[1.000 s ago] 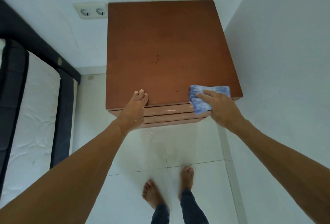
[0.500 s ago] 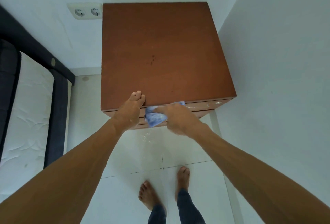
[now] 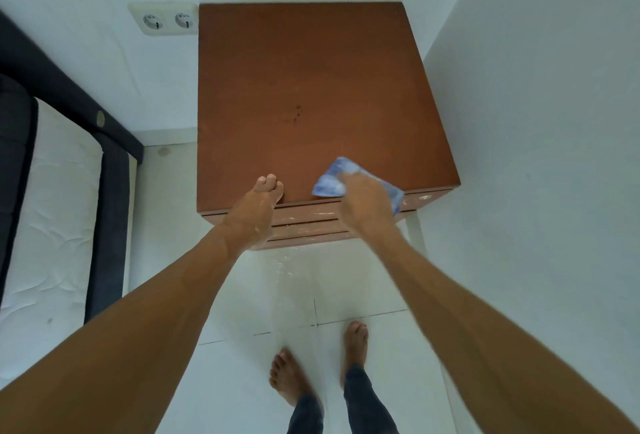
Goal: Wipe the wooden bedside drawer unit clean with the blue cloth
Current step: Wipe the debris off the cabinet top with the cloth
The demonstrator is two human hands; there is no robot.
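Since half a second ago, our right hand [image 3: 365,200] has slid the blue cloth [image 3: 337,177] rightward, up from the drawer fronts onto the front edge of the wooden drawer unit [image 3: 311,87]. Our right fingers press flat on the cloth, which pokes out ahead of them. Our left hand [image 3: 254,207] rests nearby, its fingers curled loosely on the edge, holding nothing.

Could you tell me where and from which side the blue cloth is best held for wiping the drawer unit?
Press down from above on the blue cloth, palm over its middle, as the right hand does. It lies flat and limp on the drawer unit by the front edge, so a flat hand probably spreads it better than pinching a corner.
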